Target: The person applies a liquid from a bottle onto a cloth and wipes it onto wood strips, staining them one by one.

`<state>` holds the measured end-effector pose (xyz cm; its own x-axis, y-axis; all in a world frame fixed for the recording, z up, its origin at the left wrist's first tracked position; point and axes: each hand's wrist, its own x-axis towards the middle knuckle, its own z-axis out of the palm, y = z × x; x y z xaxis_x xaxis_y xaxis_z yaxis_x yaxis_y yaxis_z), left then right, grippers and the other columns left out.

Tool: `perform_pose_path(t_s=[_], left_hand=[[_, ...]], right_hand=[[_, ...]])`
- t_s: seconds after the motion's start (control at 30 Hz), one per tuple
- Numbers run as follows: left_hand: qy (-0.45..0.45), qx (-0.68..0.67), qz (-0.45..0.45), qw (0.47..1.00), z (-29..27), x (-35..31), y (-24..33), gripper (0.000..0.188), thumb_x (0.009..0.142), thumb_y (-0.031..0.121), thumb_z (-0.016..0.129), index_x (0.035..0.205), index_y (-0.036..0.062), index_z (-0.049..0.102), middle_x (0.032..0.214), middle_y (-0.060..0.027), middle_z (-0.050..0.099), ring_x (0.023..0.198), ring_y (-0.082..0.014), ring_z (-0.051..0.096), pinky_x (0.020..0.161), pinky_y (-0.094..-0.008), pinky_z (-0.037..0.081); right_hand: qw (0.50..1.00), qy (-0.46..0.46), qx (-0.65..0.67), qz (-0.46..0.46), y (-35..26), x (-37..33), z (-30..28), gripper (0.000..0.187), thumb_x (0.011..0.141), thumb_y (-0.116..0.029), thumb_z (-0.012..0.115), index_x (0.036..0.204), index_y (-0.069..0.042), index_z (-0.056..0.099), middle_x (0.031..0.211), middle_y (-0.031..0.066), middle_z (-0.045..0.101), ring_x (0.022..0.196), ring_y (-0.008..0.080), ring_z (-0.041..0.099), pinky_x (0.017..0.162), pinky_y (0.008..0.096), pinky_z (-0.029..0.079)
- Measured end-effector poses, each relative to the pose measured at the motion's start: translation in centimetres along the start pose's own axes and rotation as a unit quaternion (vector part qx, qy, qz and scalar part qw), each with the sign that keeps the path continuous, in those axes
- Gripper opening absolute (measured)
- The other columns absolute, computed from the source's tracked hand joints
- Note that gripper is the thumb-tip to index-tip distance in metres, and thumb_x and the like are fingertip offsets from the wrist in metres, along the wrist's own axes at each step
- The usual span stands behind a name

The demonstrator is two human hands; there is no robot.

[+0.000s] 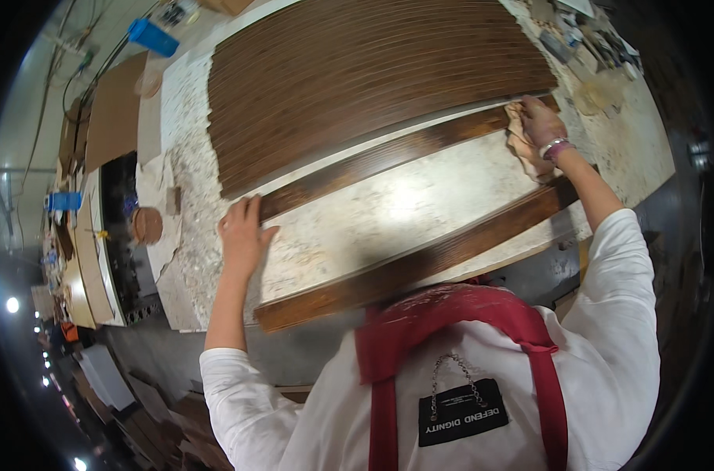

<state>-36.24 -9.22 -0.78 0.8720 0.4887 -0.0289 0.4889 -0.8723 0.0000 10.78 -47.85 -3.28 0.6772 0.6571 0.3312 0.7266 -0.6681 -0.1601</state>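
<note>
A narrow dark-brown wooden board (388,159) lies across the pale, speckled table. My left hand (243,231) rests at its left end, fingers spread and thumb apart, touching the end of the wood. At the board's right end my right hand (541,125) is closed on a crumpled tan rag (523,145), part of which hangs toward me. The rag touches the board's face; my fingertips are partly hidden. Nearer my body, a second brown board (420,263) lies along the table's front edge, touched by neither hand.
Many brown strips (373,78) lie side by side at the back of the table (196,243). A reddish-brown tub (147,225) and a small block (173,200) sit at left, a blue bottle (153,38) at far left. Clutter (588,47) and a yellowish plastic bag (598,96) are at right.
</note>
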Motion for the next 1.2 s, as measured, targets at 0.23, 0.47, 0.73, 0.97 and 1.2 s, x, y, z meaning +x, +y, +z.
perform_pose_path(t_s=[0.23,0.47,0.73,0.97,1.2], left_hand=[[0.069,-0.252,-0.045,0.964,3.0,-4.1,-6.9,0.061,0.072,0.008,0.076,0.130,0.0091,0.055,0.120,-0.0138,0.054,0.110,-0.0321,0.052,0.094,-0.0367,0.044],[0.086,-0.440,-0.119,0.886,5.6,-3.2,-8.0,0.092,0.070,0.008,0.081,0.148,0.0098,0.032,0.116,-0.0084,0.062,0.111,-0.0230,0.056,0.094,-0.0350,0.045],[0.118,-0.438,-0.156,0.877,3.6,-4.9,-6.7,0.094,0.067,0.007,0.082,0.147,0.0096,0.033,0.113,-0.0082,0.061,0.110,-0.0253,0.055,0.097,-0.0379,0.042],[0.102,-0.443,-0.126,0.882,4.5,-3.7,-7.1,0.085,0.067,0.008,0.082,0.142,0.0068,0.040,0.115,-0.0092,0.061,0.110,-0.0260,0.055,0.097,-0.0386,0.042],[0.099,-0.296,-0.038,0.949,2.9,-4.0,-7.7,0.058,0.072,0.024,0.080,0.121,0.0059,0.057,0.118,-0.0124,0.057,0.115,-0.0324,0.049,0.097,-0.0414,0.041]], right_hand=[[0.913,-0.157,0.229,-0.299,-30.1,-0.2,5.6,0.018,0.091,-0.020,0.054,0.087,-0.009,0.067,0.081,0.0093,0.065,0.076,0.0216,0.065,0.071,0.0360,0.052],[0.810,-0.330,0.297,-0.383,-51.8,-1.5,8.0,0.009,0.078,-0.014,0.061,0.085,-0.011,0.065,0.087,0.0116,0.065,0.078,0.0278,0.065,0.066,0.0406,0.051],[0.885,-0.308,0.105,-0.333,-41.8,0.7,3.3,0.016,0.086,-0.014,0.056,0.093,-0.015,0.070,0.097,0.0036,0.070,0.090,0.0202,0.067,0.072,0.0343,0.054],[0.851,-0.280,0.211,-0.390,-48.5,-1.2,5.2,0.017,0.088,-0.019,0.053,0.092,-0.014,0.069,0.092,0.0051,0.068,0.085,0.0244,0.066,0.072,0.0386,0.053],[0.886,-0.382,0.000,-0.262,-34.7,2.4,-1.6,0.022,0.085,-0.013,0.058,0.102,-0.016,0.071,0.100,0.0071,0.070,0.094,0.0270,0.066,0.080,0.0372,0.052]])
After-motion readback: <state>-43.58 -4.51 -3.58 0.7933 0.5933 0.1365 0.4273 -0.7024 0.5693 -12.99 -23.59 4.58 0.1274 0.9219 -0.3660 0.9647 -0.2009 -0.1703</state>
